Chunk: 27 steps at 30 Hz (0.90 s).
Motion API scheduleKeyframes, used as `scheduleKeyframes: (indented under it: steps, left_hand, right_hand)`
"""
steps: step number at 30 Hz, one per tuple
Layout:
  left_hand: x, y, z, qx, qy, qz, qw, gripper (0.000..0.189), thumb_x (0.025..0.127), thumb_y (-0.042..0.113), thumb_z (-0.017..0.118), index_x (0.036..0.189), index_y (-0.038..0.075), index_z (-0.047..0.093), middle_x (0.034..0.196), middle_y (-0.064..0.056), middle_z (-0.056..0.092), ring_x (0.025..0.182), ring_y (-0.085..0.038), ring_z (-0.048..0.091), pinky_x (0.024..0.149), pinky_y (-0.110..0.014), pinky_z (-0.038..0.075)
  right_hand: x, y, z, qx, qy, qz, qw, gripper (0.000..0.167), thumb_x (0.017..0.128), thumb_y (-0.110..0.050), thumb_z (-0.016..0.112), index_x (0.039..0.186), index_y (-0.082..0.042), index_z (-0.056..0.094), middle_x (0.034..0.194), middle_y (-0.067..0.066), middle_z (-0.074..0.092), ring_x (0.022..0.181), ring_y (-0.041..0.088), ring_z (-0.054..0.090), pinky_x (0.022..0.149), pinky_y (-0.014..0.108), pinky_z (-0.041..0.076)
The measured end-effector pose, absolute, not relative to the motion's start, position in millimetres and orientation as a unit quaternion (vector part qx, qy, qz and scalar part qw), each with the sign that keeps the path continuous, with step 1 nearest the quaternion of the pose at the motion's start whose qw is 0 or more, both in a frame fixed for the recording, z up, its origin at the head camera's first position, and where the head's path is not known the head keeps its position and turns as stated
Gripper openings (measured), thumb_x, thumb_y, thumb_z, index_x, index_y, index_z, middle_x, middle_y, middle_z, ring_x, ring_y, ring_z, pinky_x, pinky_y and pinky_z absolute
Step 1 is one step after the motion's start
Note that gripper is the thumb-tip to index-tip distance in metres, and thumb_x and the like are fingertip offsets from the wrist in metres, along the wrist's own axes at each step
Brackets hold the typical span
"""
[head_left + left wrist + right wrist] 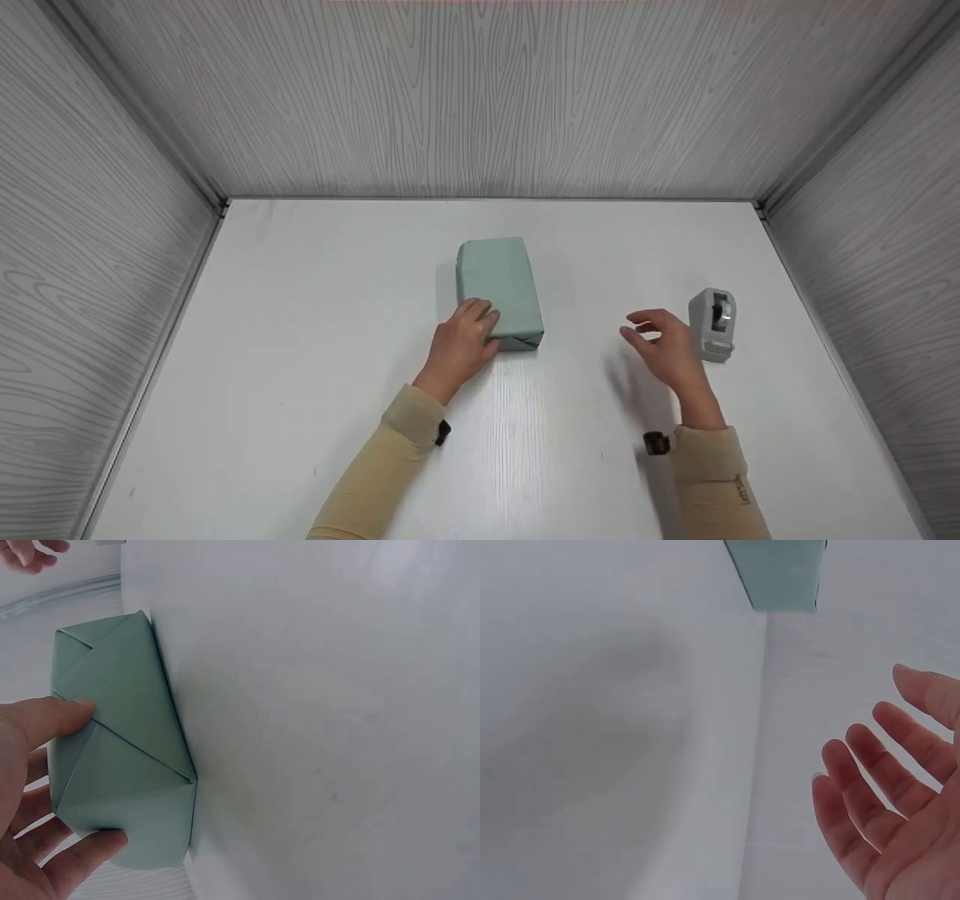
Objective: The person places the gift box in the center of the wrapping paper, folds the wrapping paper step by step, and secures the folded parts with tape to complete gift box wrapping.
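Observation:
A box wrapped in pale green paper (499, 277) lies near the middle of the white table. My left hand (459, 346) grips its near left corner, fingers over the top. In the left wrist view, the thumb (64, 718) presses the folded end of the wrapped box (135, 690), where the paper flaps cross diagonally. To the right, my right hand (670, 356) hovers over the table with its fingers loosely bent and nothing in them. Just beyond that hand stands a grey tape dispenser (700, 322) with a roll in it.
Grey wood-grain panels (480, 97) enclose the white table (300, 300) at the back and both sides. A small dark device (657, 443) sits at the right wrist, by the tan sleeve (709, 465).

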<state>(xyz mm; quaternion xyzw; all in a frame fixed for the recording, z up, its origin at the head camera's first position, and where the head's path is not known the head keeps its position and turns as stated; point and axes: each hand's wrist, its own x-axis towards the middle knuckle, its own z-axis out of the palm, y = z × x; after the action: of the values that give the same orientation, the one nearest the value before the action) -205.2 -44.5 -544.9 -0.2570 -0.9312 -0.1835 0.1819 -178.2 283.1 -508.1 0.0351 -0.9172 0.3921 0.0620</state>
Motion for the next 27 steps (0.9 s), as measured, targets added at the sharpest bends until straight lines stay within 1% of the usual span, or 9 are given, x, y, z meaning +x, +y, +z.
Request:
scheduleKeyframes:
  steps: [3,8,11,12,15,20,23,27]
  left_hand:
    - [-205,-45,-545,-0.257,-0.932,-0.18,0.183,0.038,0.083,0.022,0.081,0.115,0.005,0.071,0.122,-0.01,0.061,0.118,-0.025,0.055,0.076,-0.037,0.057]
    - [-205,-44,-546,-0.253,-0.933,-0.178,0.181,0.039,0.083,0.023,0.081,0.116,0.005,0.071,0.123,-0.01,0.061,0.119,-0.025,0.054,0.076,-0.037,0.057]
    - [-205,-44,-546,-0.252,-0.933,-0.181,0.182,0.038,0.083,0.022,0.081,0.116,0.005,0.071,0.123,-0.01,0.061,0.119,-0.025,0.055,0.077,-0.037,0.057]
    - [-205,-44,-546,-0.252,-0.933,-0.182,0.182,0.038,0.083,0.021,0.08,0.116,0.005,0.071,0.123,-0.01,0.061,0.119,-0.025,0.055,0.077,-0.037,0.057]
    - [-206,-44,-546,-0.253,-0.933,-0.182,0.183,0.037,0.084,0.02,0.08,0.116,0.005,0.071,0.122,-0.01,0.061,0.118,-0.025,0.055,0.076,-0.036,0.057]
    - [-205,-43,-546,-0.251,-0.934,-0.178,0.183,0.035,0.084,0.02,0.078,0.116,0.006,0.071,0.122,-0.01,0.061,0.118,-0.024,0.055,0.075,-0.034,0.057]
    - [-205,-43,-547,-0.252,-0.933,-0.179,0.182,0.036,0.084,0.02,0.078,0.116,0.006,0.071,0.123,-0.01,0.061,0.118,-0.024,0.054,0.077,-0.035,0.057]
    - [-206,-43,-546,-0.251,-0.935,-0.177,0.177,0.037,0.084,0.02,0.078,0.117,0.006,0.071,0.124,-0.01,0.061,0.118,-0.024,0.054,0.078,-0.035,0.056]
  right_hand:
    - [-177,310,-505,-0.026,-0.924,0.376,0.064,0.031,0.096,-0.019,0.065,0.117,0.004,0.065,0.113,0.021,0.064,0.103,0.034,0.061,0.081,0.042,0.051]
    - [-172,349,-499,-0.144,-0.923,0.349,0.068,0.037,0.099,-0.026,0.056,0.121,0.003,0.063,0.112,0.021,0.062,0.098,0.03,0.057,0.07,0.032,0.048]
    - [-171,370,-502,-0.199,-0.915,0.345,0.059,0.041,0.1,-0.028,0.05,0.124,0.003,0.061,0.111,0.02,0.058,0.094,0.029,0.054,0.066,0.031,0.045]
    - [-170,377,-504,-0.213,-0.913,0.344,0.048,0.043,0.101,-0.03,0.049,0.125,0.003,0.06,0.112,0.02,0.057,0.094,0.029,0.053,0.066,0.032,0.045]
    - [-171,393,-511,-0.233,-0.912,0.338,0.004,0.052,0.102,-0.035,0.043,0.129,0.008,0.055,0.117,0.025,0.053,0.097,0.034,0.053,0.071,0.04,0.046]
    - [-174,405,-520,-0.227,-0.911,0.337,-0.069,0.064,0.103,-0.041,0.037,0.133,0.014,0.047,0.128,0.034,0.05,0.109,0.043,0.052,0.086,0.051,0.046]
    - [-176,407,-523,-0.227,-0.904,0.351,-0.088,0.067,0.103,-0.043,0.036,0.135,0.014,0.045,0.129,0.034,0.051,0.109,0.042,0.053,0.088,0.052,0.046]
    - [-178,409,-525,-0.245,-0.885,0.384,-0.09,0.066,0.102,-0.043,0.04,0.139,0.012,0.043,0.129,0.031,0.052,0.106,0.036,0.055,0.088,0.048,0.046]
